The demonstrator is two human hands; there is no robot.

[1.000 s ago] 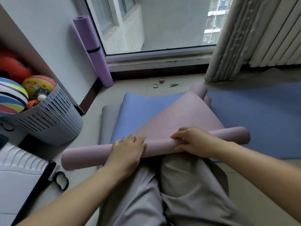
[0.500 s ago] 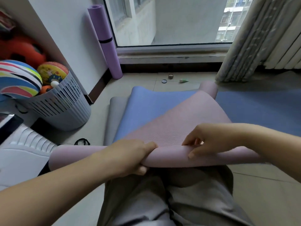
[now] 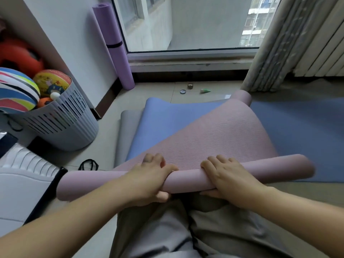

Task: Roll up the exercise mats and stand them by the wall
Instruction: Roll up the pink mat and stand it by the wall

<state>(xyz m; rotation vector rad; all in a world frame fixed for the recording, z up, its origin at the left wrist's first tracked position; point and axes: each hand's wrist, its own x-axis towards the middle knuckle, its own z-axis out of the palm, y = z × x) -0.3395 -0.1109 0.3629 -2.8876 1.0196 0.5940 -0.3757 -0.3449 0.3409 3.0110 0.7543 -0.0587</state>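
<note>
Balls in basket near mat

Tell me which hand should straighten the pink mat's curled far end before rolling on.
The right hand, probably: the curled far end lies ahead and rightward, on its side of the pink roll; the left hand would have to cross over. Both grip the roll.

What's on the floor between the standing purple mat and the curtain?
In the head view, three small things lie on the tiles: a dark ring, a brownish round thing and a green scrap.
</note>
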